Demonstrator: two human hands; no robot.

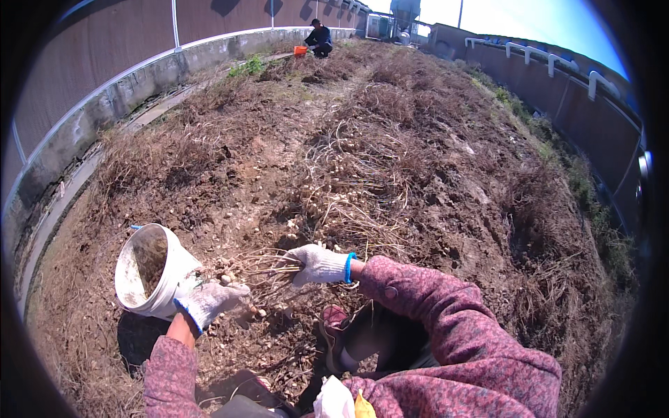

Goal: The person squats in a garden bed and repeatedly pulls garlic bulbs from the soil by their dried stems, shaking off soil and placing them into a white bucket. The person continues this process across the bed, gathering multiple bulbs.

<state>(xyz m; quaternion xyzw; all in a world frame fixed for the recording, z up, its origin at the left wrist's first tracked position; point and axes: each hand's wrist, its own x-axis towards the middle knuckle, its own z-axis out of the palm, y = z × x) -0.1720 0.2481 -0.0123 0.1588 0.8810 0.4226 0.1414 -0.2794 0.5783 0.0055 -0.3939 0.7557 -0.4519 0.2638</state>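
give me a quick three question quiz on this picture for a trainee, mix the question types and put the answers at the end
1. What does the gloved right hand hold?
2. True or false: the white bucket is nearer to the right hand than to the gloved left hand.
3. What colour is the container next to the crouching person in the distance? a) blue b) orange c) green

Key:
1. Thin dry stems
2. False; it is right by the left hand
3. b
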